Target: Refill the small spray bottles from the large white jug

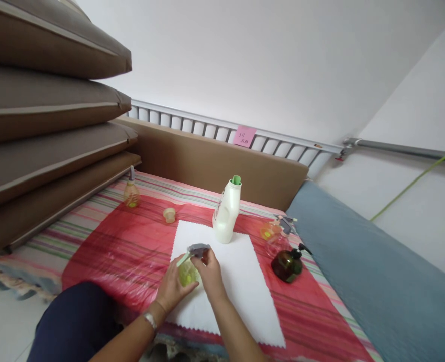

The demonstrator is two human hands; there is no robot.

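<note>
A see-through yellowish spray bottle [188, 275] stands over the white scalloped sheet [241, 306], close to my body. Wrapped about its side is my left hand [171, 287], closed on the bottle. My right hand [210, 274] has its fingers bent around the grey trigger head [200, 248] at the top; how far the head is screwed on is hidden by the fingers. Just beyond the hands, upright on the sheet's far edge, is a white jug [225, 218] with a handle and a green spout. A pale round cap [169, 215] lies left of the jug.
At the right sit a yellow-orange bottle [267, 231], a pink spray bottle [276, 246] and a dark green pump bottle [286, 266]. Far left stands another spray bottle [131, 194]. Red plastic film [120, 251] covers striped cloth. Stacked cushions [57, 110] rise on the left.
</note>
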